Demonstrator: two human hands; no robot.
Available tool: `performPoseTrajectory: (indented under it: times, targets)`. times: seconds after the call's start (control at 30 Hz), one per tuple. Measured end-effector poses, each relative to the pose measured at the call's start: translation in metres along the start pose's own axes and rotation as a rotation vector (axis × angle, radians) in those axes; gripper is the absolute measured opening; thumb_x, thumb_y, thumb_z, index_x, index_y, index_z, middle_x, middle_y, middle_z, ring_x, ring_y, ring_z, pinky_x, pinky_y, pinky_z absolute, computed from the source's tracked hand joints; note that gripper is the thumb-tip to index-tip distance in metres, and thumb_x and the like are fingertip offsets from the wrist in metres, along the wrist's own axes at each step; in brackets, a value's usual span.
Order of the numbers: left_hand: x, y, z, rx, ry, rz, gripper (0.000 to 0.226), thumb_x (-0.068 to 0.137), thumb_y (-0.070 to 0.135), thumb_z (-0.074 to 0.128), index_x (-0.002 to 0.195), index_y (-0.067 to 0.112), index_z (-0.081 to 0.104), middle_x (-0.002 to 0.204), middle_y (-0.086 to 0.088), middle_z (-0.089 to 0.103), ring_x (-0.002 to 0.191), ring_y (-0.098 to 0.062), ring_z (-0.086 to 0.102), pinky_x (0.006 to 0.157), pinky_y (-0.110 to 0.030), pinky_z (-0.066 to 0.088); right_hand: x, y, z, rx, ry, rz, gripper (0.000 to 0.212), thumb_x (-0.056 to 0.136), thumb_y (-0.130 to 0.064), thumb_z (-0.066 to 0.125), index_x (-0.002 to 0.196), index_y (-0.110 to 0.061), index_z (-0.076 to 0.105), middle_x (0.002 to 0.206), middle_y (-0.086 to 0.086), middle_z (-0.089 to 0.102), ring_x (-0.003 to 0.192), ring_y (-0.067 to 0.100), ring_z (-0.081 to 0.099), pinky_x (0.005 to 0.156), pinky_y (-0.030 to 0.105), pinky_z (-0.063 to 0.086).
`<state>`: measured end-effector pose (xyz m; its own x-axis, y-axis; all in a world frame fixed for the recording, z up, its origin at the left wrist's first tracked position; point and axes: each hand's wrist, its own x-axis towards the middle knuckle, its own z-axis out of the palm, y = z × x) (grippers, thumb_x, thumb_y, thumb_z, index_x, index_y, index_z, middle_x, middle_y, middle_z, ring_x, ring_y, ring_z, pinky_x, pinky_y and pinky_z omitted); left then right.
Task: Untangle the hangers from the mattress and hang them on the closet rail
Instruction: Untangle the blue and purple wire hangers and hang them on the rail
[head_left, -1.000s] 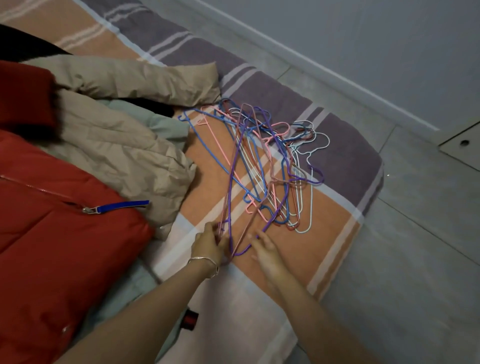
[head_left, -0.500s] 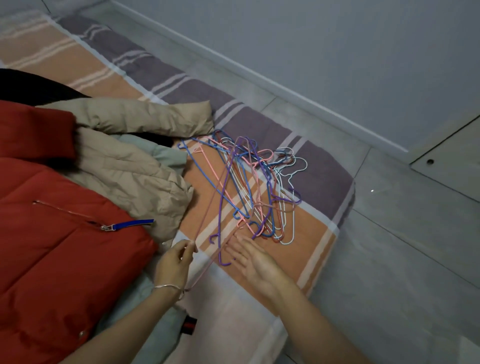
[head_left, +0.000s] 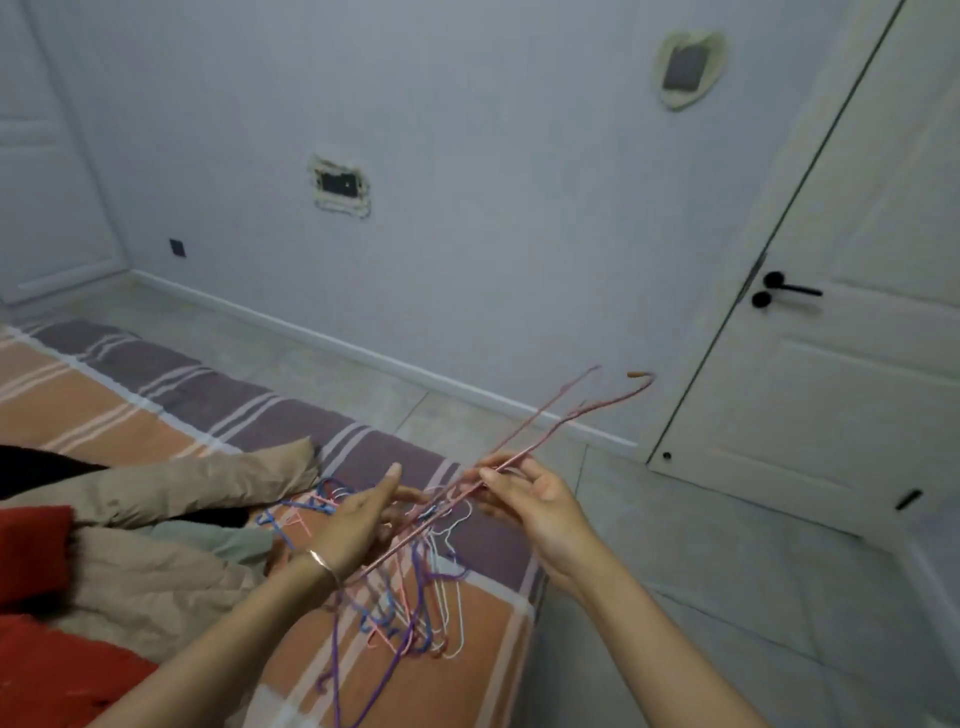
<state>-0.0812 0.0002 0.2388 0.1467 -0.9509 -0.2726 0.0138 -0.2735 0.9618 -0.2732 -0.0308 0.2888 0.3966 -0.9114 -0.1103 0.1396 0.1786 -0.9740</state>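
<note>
So the right hand is holding a single pink hanger up in the air. The grip is a narrow pinch, thumb and fingertips closing on the wire roughly partway along its length. From that pinch the hanger is running up and off to the right toward the door, with its hook end sticking out well past the fingers. The other end is sloping down to the left, crossing just under the left hand.

The left hand is hovering beside it with the thumb pointing up and the fingers looking mostly stretched out. Its grip is wide, and I can't tell whether it's actually touching the wire, as that bit is blurry. There's a bracelet on that wrist.

The pile of hangers (blue, purple, pink, white) is lying tangled on the striped mattress right below both hands, near its corner by the floor. The lifted hanger's low end is overlapping the pile in view, so I can't say if it's free of it. A beige jacket and a red jacket are sitting on the mattress left of the pile.
</note>
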Motion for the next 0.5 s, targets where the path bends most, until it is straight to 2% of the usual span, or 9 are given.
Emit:
performPoseTrajectory:
  times: [0.03,0.1,0.13,0.2,0.27,0.37,0.5]
  targets:
    - [0.0,0.029,0.014,-0.021,-0.097,0.001,0.06,0.082,0.058,0.036,0.098,0.01,0.069,0.044,0.006,0.049,0.043,-0.01,0.04,0.037,-0.016,0.028,-0.011,-0.03,-0.007,-0.023,0.033,-0.065,0.01,0.088,-0.002,0.055,0.089,-0.011,0.059,0.079,0.001,0.075,0.071,0.009,0.07,0.063,0.016,0.053]
    - [-0.012,0.09,0.045,-0.035,-0.265,0.0,0.062,0.082,0.061,0.032,0.104,0.015,0.066,0.071,-0.003,0.072,0.062,-0.022,0.059,0.048,-0.022,0.047,-0.037,-0.086,-0.023,-0.071,0.102,-0.192,0.006,0.088,-0.005,0.057,0.089,-0.01,0.059,0.081,0.004,0.075,0.071,0.013,0.071,0.065,0.018,0.054]
    - [-0.021,0.12,0.061,-0.014,-0.334,0.017,0.06,0.085,0.061,0.029,0.104,0.018,0.066,0.085,-0.005,0.075,0.069,-0.024,0.064,0.056,-0.027,0.052,-0.051,-0.112,-0.032,-0.09,0.147,-0.253,0.005,0.087,-0.007,0.058,0.09,-0.011,0.059,0.082,0.005,0.075,0.072,0.015,0.071,0.064,0.019,0.054]
    - [-0.046,0.177,0.092,0.058,-0.461,0.083,0.061,0.085,0.061,0.026,0.106,0.02,0.066,0.1,-0.003,0.074,0.078,-0.023,0.068,0.067,-0.032,0.056,-0.081,-0.161,-0.048,-0.128,0.248,-0.364,0.004,0.087,-0.009,0.06,0.09,-0.012,0.06,0.084,0.005,0.075,0.074,0.015,0.072,0.064,0.019,0.053]
    - [-0.075,0.225,0.121,0.139,-0.574,0.164,0.064,0.079,0.063,0.028,0.11,0.02,0.064,0.103,-0.005,0.073,0.084,-0.026,0.069,0.071,-0.034,0.057,-0.116,-0.203,-0.064,-0.164,0.342,-0.464,0.003,0.086,-0.011,0.061,0.088,-0.013,0.061,0.084,0.005,0.076,0.077,0.016,0.072,0.065,0.019,0.053]
    - [-0.114,0.274,0.171,0.251,-0.671,0.335,0.058,0.079,0.059,0.032,0.109,0.022,0.066,0.096,-0.007,0.074,0.086,-0.027,0.071,0.075,-0.034,0.058,-0.175,-0.258,-0.088,-0.221,0.493,-0.599,0.003,0.084,-0.013,0.063,0.087,-0.013,0.064,0.083,0.003,0.076,0.077,0.017,0.072,0.068,0.019,0.055]
    - [-0.165,0.317,0.244,0.281,-0.739,0.581,0.043,0.08,0.047,0.041,0.102,0.021,0.066,0.089,-0.005,0.075,0.078,-0.025,0.073,0.068,-0.032,0.06,-0.258,-0.314,-0.122,-0.314,0.665,-0.762,0.003,0.082,-0.014,0.064,0.084,-0.013,0.065,0.08,0.001,0.076,0.071,0.015,0.071,0.066,0.018,0.055]
